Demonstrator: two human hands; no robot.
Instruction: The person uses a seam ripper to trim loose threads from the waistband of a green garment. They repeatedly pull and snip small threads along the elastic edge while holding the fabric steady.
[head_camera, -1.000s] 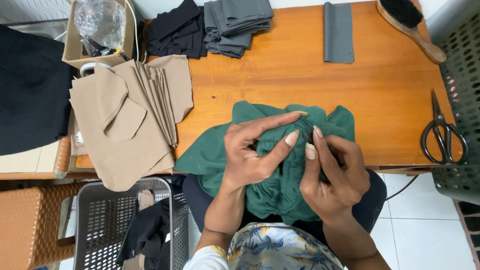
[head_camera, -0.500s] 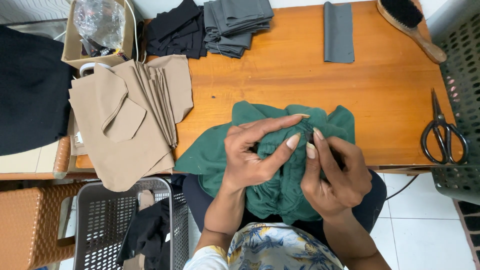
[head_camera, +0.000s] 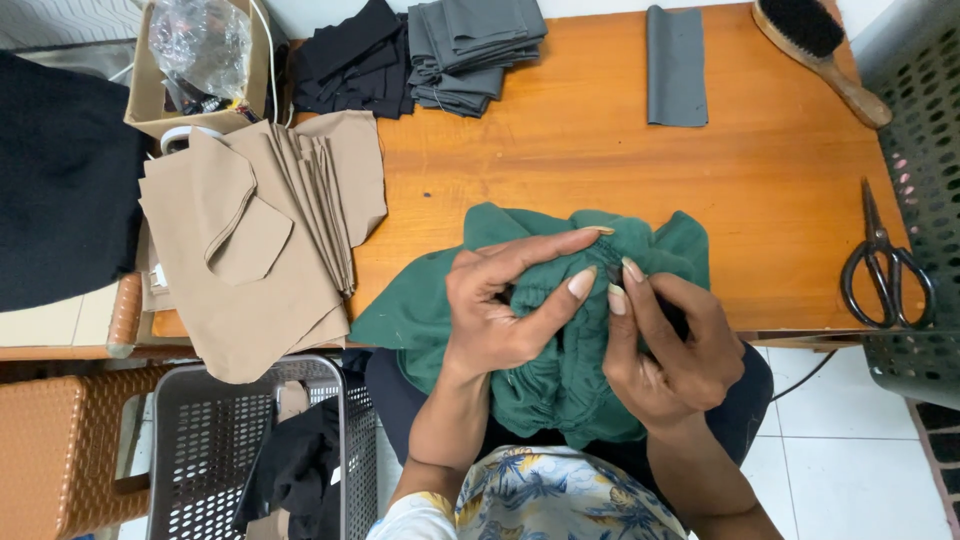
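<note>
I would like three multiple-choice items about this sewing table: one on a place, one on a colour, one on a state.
1. Where do the scissors lie?
A. at the right edge of the wooden table
B. on the beige fabric pieces
C. inside the cardboard box

2. What colour is the garment in the hands?
A. beige
B. green
C. grey

3. How do the hands stand?
A. both flat on the table
B. only one touches the cloth
C. the left hand and right hand both pinch the cloth

Answers: 1 A, the scissors rest on the wood beside the grey basket. 2 B, the bunched garment is dark green. 3 C, fingers of both hands grip the gathered fabric.
</note>
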